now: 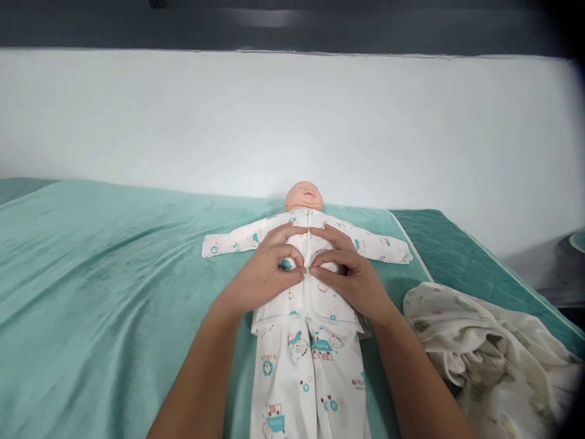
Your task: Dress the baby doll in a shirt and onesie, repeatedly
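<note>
A baby doll [303, 196] lies on its back, head toward the wall, sleeves spread out to both sides. It wears a white printed baby jacket [278, 308] and matching printed trousers [292, 390]. Over the jacket's front opening, my left hand [269, 262] pinches one edge between thumb and forefinger. My right hand [350, 265] pinches the opposite edge, its fingertips almost meeting the left ones. Between them shows a small pale button [307, 271]. The middle fingers of both hands rest higher on the jacket's front.
A green sheet [114, 305] with soft folds covers the bed. At the right lies a crumpled white printed cloth [493, 347], near a darker green quilted pad [475, 256]. Behind the doll's head rises a white wall [228, 128], with a dark band along its top.
</note>
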`<state>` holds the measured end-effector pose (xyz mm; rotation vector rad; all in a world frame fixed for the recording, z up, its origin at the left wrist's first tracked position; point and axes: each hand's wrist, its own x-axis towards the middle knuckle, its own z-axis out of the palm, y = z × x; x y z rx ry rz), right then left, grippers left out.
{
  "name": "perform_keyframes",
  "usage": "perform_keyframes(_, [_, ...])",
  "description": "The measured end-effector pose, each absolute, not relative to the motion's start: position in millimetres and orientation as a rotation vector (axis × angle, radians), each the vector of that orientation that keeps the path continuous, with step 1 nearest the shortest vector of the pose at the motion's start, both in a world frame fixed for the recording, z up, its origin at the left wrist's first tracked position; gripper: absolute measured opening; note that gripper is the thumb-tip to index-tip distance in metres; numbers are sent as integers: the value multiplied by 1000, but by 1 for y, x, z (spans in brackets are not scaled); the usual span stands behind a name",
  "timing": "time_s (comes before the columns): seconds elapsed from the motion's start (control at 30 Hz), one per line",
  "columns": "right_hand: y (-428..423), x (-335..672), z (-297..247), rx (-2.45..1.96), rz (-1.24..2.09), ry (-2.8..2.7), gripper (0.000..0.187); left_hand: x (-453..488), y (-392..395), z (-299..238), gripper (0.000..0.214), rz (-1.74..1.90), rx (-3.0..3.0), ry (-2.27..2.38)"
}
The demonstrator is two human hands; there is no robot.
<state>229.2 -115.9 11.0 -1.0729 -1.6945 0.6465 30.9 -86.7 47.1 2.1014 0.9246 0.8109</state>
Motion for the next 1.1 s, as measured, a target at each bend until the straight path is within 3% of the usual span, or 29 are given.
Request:
perform_keyframes(0.37, [-115,230,12,-1093,689,-1636,7,33,-84,43,16,800,2176,871])
perform_keyframes(0.7, [-116,229,18,-1128,827,-1579,13,41,-88,40,3,881,2215,908])
perform_keyframes(0.87, [-109,250,8,-1084,1062,-958,21,34,-79,33,10,1184,1748,1060])
perform_keyframes(1.0, [-93,270,-12,-1257,849,-650,31,22,-62,19,13,1568,1324,1362])
perform_keyframes(1.1, [-91,263,-15,-1333,722,-819,39,21,-55,13,18,1510,1338,1516])
